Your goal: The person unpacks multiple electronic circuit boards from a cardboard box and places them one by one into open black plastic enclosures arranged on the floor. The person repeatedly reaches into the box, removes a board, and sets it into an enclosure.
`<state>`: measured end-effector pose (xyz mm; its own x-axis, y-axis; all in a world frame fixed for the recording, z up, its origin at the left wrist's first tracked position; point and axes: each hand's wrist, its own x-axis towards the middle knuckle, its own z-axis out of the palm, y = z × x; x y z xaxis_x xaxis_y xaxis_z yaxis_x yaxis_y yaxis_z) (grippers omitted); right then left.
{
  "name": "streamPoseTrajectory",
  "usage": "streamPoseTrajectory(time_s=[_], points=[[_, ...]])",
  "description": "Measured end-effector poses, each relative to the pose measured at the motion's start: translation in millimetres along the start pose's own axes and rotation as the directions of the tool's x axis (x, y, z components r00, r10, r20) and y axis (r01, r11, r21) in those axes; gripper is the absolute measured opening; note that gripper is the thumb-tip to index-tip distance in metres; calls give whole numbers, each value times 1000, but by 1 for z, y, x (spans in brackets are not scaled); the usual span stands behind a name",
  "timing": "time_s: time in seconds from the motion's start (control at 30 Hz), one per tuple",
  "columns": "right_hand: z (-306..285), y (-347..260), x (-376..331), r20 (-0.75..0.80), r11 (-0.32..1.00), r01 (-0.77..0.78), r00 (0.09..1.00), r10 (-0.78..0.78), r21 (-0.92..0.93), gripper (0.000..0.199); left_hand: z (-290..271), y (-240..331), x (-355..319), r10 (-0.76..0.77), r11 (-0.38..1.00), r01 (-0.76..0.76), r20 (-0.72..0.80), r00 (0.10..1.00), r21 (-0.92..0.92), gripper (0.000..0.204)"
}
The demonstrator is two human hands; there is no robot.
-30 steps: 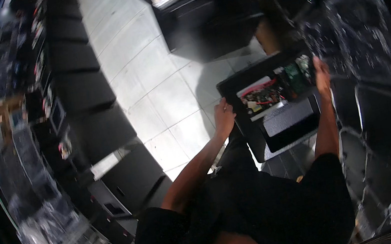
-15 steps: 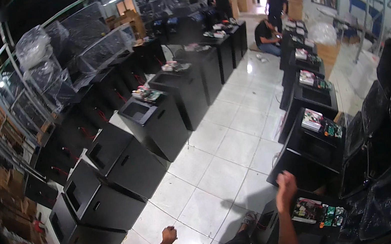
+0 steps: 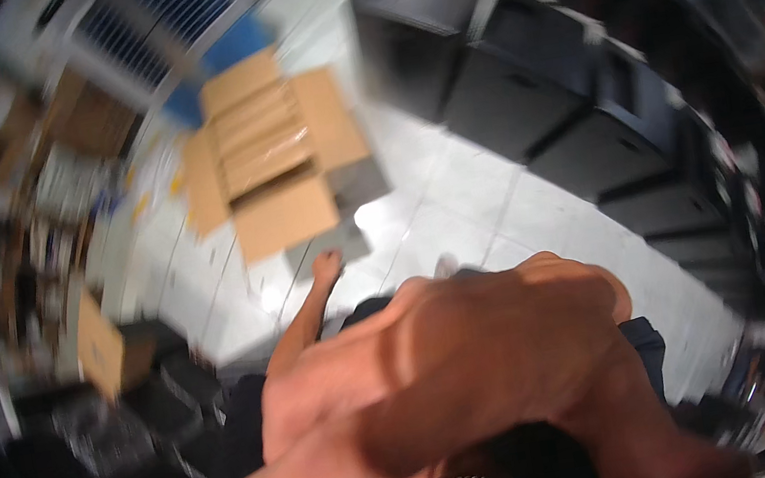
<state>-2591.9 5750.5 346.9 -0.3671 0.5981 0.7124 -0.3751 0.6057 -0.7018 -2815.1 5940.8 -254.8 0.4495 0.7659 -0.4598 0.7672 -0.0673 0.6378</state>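
- The flattened cardboard boxes [image 3: 277, 161] lie on the pale tiled floor [image 3: 467, 207] toward its upper left, partly blurred.
- The left hand [image 3: 327, 265] hangs low over the floor just below the boxes, touching nothing; it is too small and blurred to tell if it is open or closed.
- The right hand [image 3: 443, 378] fills the foreground close to the camera, fingers loosely curled, thumb out, holding nothing.
- Black cabinets [image 3: 528, 89] line the floor's right side.
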Motion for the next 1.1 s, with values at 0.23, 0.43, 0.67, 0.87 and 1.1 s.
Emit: streamPoseTrajectory(time_s=[0.23, 0.43, 0.67, 0.87, 1.1], points=[[-66, 150, 60, 278, 855, -122, 960, -28, 505, 48, -52, 23, -59, -493, 660, 383, 13, 870, -646, 29], [-166, 389, -15, 98, 485, -704, 613, 784, 519, 29, -107, 41, 39, -467, 842, 366, -195, 863, -396, 27], [-240, 626, -171, -500, 76, -972, 182, 847, -223, 30, -178, 21, 223, -122, 989, 142, -380, 917, 26, 24], [-266, 746, -173, -449, -57, -816, 258, 855, -576, 45, -199, -48, 339, 196, 839, -189, 42, 980, 510, 38], [-265, 786, -158, -359, -162, -813, 62, 931, -559, 45, -202, -89, 359, 195, 925, -258, 234, 952, 279, 25]])
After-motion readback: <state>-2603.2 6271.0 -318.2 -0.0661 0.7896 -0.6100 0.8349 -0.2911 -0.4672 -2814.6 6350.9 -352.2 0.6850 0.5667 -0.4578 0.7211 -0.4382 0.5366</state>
